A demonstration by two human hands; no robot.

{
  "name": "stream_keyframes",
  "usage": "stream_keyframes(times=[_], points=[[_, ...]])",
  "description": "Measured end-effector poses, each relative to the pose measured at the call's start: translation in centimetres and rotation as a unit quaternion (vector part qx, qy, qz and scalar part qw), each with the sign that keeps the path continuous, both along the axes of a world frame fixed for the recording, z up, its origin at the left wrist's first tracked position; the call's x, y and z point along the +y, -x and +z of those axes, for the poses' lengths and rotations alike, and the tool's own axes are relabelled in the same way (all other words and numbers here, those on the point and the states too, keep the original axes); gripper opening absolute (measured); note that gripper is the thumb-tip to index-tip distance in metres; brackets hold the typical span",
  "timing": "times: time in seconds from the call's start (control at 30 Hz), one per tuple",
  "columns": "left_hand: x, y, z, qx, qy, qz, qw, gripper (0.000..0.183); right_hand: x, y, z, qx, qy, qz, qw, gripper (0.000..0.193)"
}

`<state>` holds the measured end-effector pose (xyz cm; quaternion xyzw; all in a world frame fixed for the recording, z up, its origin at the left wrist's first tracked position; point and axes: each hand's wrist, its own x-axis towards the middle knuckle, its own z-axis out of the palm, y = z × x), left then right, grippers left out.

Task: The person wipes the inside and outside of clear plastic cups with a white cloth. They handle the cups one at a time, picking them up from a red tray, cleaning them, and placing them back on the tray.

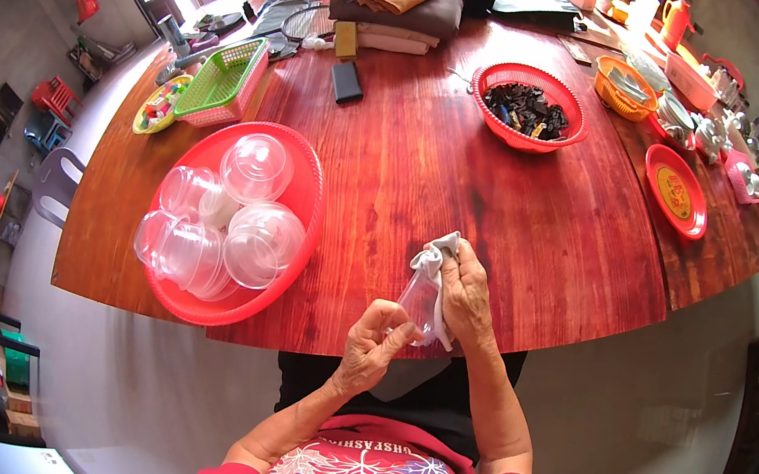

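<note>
My left hand (372,343) grips the lower rim of a clear plastic cup (419,302) held over the near edge of the wooden table (461,200). My right hand (465,291) presses a white cloth (435,254) against the cup's upper side, fingers closed on it. To the left on the table a round red tray (304,193) holds several more clear plastic cups and lids (228,222), stacked and lying on their sides.
A red basket (529,108) of dark items sits mid-table. A green basket (222,82), a dark phone (346,81), folded cloths (396,4), a red plate (678,190), an orange basket (624,87) and crockery line the far and right sides.
</note>
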<state>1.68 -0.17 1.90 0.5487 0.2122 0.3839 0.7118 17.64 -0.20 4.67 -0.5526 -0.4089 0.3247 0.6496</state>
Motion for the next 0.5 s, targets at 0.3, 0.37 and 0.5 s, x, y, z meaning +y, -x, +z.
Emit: stream_keyframes(times=[0.3, 0.37, 0.5], points=[[0.9, 0.5, 0.4, -0.1, 0.074, -0.006, 0.992, 0.017, -1.0, -1.4, -2.5, 0.347, 0.006, 0.043, 0.937, 0.018], [1.4, 0.1, 0.0, -0.189, 0.161, 0.005, 0.969, 0.014, -1.3, -0.3, -3.1, 0.259, -0.018, -0.016, 0.966, 0.018], [2.4, -0.2, -0.3, -0.257, 0.256, 0.025, 0.932, 0.008, -2.3, 2.5, -4.7, 0.023, -0.042, -0.162, 0.986, 0.017]])
